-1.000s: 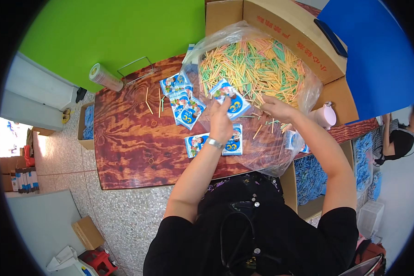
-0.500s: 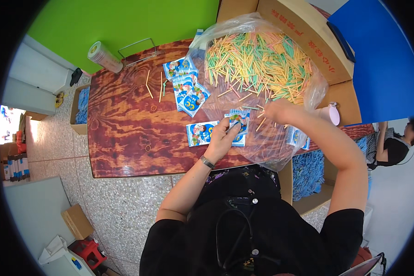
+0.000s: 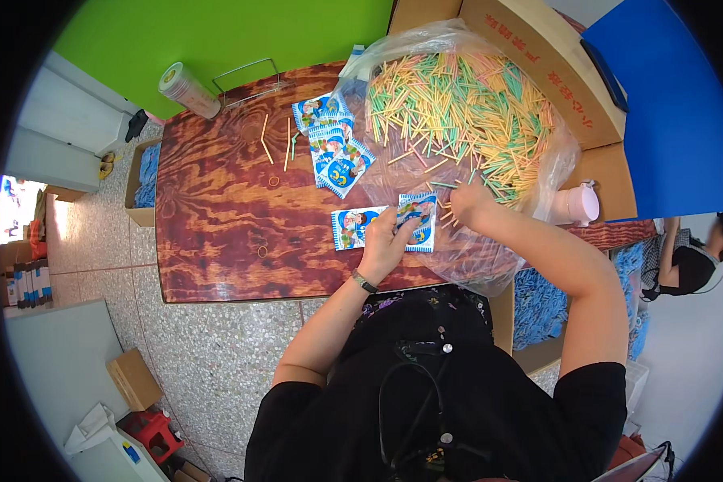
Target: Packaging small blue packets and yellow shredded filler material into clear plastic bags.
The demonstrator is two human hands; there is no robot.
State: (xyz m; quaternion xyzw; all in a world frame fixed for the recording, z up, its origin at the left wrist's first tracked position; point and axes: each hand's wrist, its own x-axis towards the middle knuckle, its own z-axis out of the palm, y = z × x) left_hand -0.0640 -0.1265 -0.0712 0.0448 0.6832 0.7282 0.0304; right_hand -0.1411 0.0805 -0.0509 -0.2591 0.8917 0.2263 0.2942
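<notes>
My left hand (image 3: 384, 245) holds a small blue-and-white printed packet (image 3: 422, 233) upright at the front of the table, its thumb laid across the front. Under that hand's fingers lies another such packet (image 3: 347, 231). At the near edge of a heap of pastel yellow, green and pink sticks (image 3: 458, 112), my right hand (image 3: 470, 202) has its fingers curled down and closed. A few loose sticks show beside its fingertips; what it grips is hidden. The heap rests on a clear plastic bag (image 3: 478, 269) spread open on the table.
Several more packets (image 3: 341, 173) overlap left of the heap. Loose sticks (image 3: 266, 140) and rubber bands lie on the red-brown table (image 3: 209, 241). A cardboard box (image 3: 570, 96) stands behind the bag, with a pink cup (image 3: 582, 203) at right. Stacked paper cups (image 3: 189, 90) lean at back left.
My right hand has shifted a little left, closer to the packet in my left hand. The packet by my right forearm is now covered by the arm. The whole view has shifted slightly.
</notes>
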